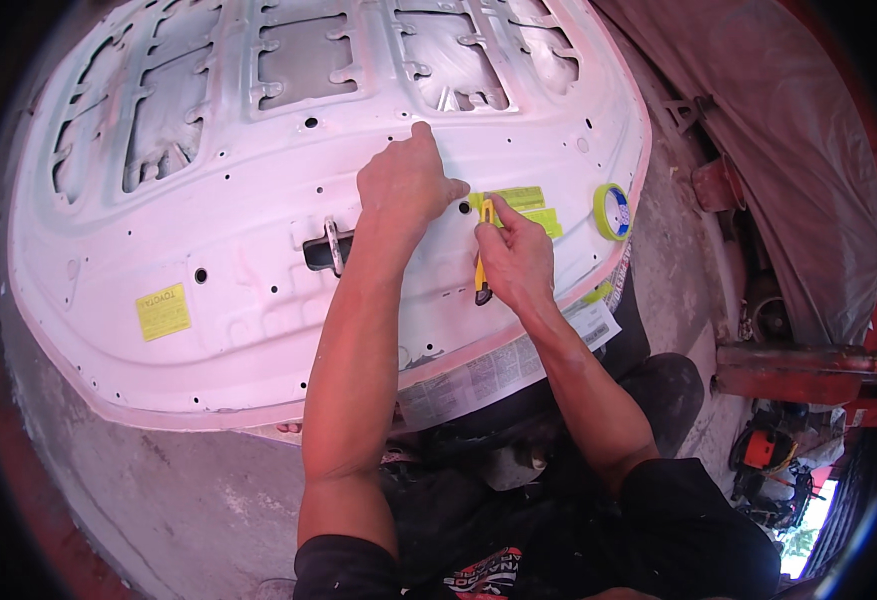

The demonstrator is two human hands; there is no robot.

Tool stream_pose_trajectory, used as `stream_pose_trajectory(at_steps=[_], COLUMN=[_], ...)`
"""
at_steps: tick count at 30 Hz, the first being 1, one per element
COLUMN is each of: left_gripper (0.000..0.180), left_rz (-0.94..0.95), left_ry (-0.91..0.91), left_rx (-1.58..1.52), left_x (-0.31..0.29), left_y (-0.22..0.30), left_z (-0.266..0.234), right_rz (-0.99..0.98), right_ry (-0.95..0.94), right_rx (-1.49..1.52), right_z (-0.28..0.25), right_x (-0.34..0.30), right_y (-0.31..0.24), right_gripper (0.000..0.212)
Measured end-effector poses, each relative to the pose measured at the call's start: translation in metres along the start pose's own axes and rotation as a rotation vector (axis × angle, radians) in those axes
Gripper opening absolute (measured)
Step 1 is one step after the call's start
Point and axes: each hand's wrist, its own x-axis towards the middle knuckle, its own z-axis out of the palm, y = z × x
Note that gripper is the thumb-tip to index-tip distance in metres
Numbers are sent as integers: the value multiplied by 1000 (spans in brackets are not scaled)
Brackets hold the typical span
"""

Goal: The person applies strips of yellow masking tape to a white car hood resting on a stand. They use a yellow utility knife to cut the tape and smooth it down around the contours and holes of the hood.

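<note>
Centrally, over the white panel [293,205], the right hand [518,258] grasps a yellow utility knife [481,276], presumably light, rigid, best held mid-handle; the left hand [404,180], thumb near green tape [546,221], shows no clear grip.

- On the hood panel [258,215], a hand could pass low between the yellow label [163,312] and metal striker loop [333,243].
- The loop rises close beside the left forearm [358,340].
- Right hand [520,258] and utility knife [480,270] block the space just right of the left hand [398,180].
- A gap, then a green tape roll [602,212], lies farther right.
</note>
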Motion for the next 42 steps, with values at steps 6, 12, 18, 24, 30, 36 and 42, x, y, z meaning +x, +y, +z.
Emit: stream_pose_trajectory(at_steps=[6, 12, 18, 24, 30, 36, 42], left_gripper=[67, 67, 79, 79, 68, 69, 78], left_rz=[-8, -6, -42, -48, 4, 7, -14], left_ry=[21, 19, -39, -38, 20, -16, -41], left_rx=[4, 5, -3, 0, 11, -18, -25], left_x=[3, 3, 2, 3, 3, 3, 1], left_y=[-2, -2, 1, 1, -2, -2, 1], left_z=[4, 5, 0, 0, 2, 2, -1], right_rz=[1, 14, -12, -15, 18, 46, 26], right_ry=[-5, -23, -20, -32, -64, -59, -64], right_rx=[-20, -15, -32, -92, -141, -149, -168], right_z=[-1, -4, -5, -7, -13, -10, -9], right_x=[0, 0, -1, 0, 4, 3, 3], right_y=[-2, -3, -4, -11, -23, -25, -22], right_gripper=[60, 60, 59, 59, 59, 61, 61])
